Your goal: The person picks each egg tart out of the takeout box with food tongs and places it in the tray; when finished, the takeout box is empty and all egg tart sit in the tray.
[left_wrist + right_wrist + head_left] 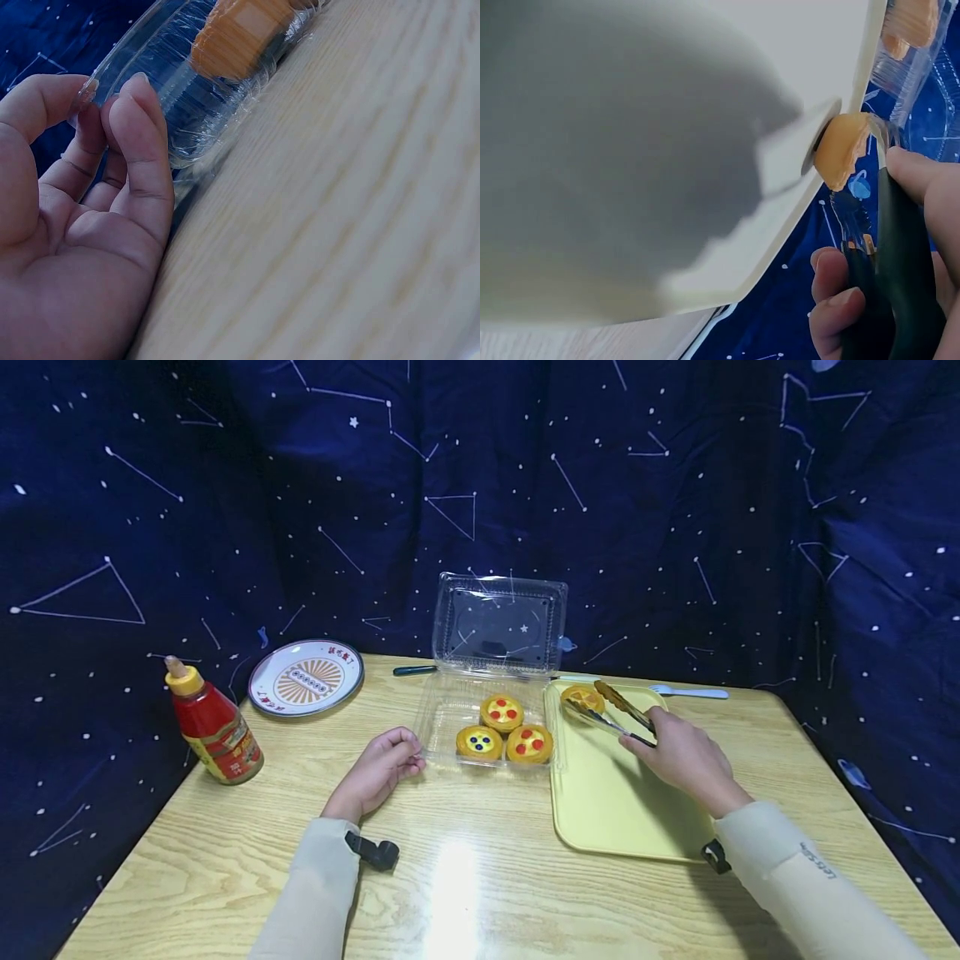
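My left hand (378, 770) pinches the near left rim of a clear plastic box (442, 706) between thumb and fingertips. Its lid (501, 622) stands raised at the back. Inside sit a tart with blue dots (479, 743) and two with red dots, one being the front right tart (530, 744). In my right hand (686, 756) are tongs (907, 262) with dark handles, their arms spread. Their tips are at another tart (577, 695) on the far left corner of a yellow tray (630, 802); one arm overlaps its top in the head view.
At the left stands a red sauce bottle (220, 731) with a yellow cap. A round patterned plate (262, 697) is behind it. A dark green handle (414, 670) lies behind the box, and a light blue fork (690, 692) lies behind the tray.
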`<state>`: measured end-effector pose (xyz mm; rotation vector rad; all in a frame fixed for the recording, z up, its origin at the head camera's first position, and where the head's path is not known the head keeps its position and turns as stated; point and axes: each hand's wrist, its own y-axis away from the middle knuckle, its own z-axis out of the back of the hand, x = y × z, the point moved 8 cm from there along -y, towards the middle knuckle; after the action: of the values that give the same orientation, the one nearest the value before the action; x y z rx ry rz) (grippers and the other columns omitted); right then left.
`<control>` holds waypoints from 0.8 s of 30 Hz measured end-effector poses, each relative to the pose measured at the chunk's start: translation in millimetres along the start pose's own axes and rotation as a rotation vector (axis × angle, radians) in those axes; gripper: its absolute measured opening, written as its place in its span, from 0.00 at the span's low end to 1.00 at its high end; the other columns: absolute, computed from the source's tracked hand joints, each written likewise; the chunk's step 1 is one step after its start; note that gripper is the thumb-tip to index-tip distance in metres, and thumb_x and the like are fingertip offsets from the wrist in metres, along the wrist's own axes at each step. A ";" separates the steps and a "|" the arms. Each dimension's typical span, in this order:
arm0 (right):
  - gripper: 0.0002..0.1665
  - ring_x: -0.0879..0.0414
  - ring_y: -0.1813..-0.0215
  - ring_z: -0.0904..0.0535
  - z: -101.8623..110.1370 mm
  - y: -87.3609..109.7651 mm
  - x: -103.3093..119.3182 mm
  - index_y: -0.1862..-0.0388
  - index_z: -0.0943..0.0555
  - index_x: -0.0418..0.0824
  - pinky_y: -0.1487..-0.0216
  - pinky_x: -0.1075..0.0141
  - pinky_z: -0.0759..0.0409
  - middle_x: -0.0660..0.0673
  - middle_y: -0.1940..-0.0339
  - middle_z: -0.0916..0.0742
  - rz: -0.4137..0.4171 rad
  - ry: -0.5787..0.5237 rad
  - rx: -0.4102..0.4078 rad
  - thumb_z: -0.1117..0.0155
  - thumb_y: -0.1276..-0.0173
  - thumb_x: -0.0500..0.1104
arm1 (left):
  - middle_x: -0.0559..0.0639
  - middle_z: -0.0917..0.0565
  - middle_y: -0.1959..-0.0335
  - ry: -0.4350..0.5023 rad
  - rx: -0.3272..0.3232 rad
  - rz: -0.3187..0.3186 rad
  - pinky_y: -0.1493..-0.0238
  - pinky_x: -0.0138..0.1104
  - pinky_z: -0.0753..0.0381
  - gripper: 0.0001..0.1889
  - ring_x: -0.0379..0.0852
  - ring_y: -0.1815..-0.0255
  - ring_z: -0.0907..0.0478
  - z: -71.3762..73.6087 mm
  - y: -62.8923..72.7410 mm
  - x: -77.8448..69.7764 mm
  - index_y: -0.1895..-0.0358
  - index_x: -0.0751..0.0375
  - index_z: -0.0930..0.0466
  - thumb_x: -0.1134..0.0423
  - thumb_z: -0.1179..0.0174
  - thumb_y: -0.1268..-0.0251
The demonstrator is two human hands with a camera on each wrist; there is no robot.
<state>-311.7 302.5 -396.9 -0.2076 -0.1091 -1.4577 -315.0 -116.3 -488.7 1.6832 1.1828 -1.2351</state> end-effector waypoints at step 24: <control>0.44 0.42 0.62 0.21 23.8 28.0 25.0 0.39 0.31 0.39 0.71 0.49 0.25 0.37 0.55 0.18 0.019 -0.111 -0.037 0.51 0.33 0.75 | 0.59 0.25 0.62 0.000 -0.003 0.002 0.61 0.29 0.19 0.03 0.45 0.64 0.22 -1.4 0.6 -1.7 0.61 0.66 0.29 0.70 0.51 0.27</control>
<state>-280.0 285.9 -370.7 -0.3189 -0.1699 -1.4297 -314.3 -115.7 -486.7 1.6821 1.1824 -1.2312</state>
